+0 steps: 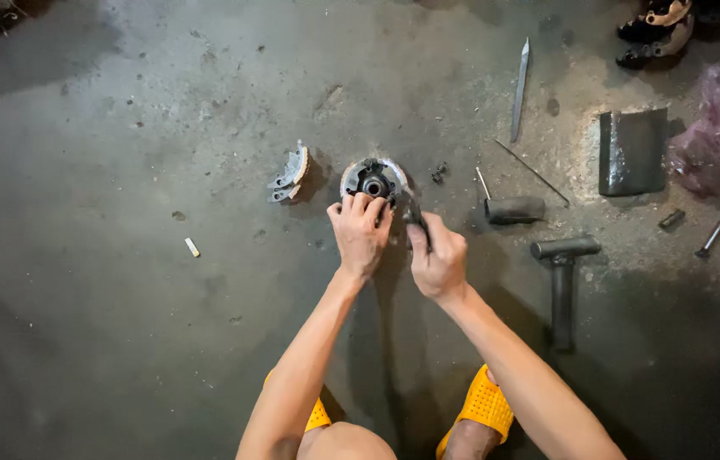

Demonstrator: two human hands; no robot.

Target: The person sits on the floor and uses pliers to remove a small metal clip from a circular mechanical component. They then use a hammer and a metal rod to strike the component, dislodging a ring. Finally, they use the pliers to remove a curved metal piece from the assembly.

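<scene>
On the stained concrete floor (121, 298), a curved grey brake shoe (290, 175) lies just left of the round grey metal hub plate (373, 178), which rests on the floor in the middle of the scene. The left hand (361, 232) presses down on the plate's near rim, its grip curled closed over the edge. The right hand (436, 260) has its grip shut around a dark slim tool (412, 213) that touches the plate's right side. The work would go best with the plate pinned flat and the tool kept from slipping. Farther right lies a dark T-shaped metal wrench (562, 281).
</scene>
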